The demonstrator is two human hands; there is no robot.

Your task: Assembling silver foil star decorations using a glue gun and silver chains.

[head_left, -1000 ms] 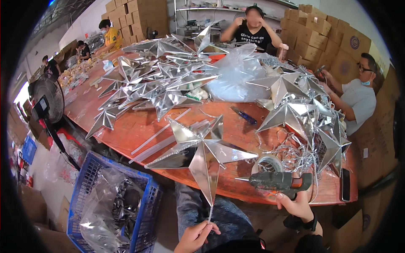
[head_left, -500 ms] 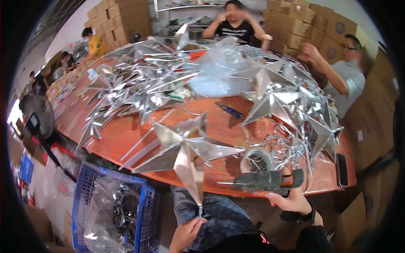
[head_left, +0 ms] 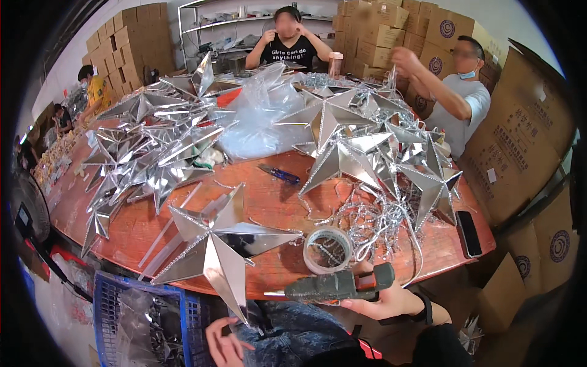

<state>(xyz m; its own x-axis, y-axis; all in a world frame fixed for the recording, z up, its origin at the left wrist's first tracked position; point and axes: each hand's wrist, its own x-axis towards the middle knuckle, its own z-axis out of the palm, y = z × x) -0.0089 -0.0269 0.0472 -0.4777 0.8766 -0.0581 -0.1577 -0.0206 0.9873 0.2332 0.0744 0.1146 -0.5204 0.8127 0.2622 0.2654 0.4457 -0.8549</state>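
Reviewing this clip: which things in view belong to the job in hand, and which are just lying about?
In the job:
dark green glue gun, in the right hand
shiny silver five-pointed star, lower tip near the left hand

Apparently lying about:
black rectangular phone
slim blue-handled tool
translucent ring-shaped tape roll

Star [head_left: 225, 263] mirror-silver; glue gun [head_left: 324, 287] dark green, some orange; tabletop [head_left: 269, 211] red-orange; crate [head_left: 194, 324] blue; trousers [head_left: 299, 327] mottled dark blue.
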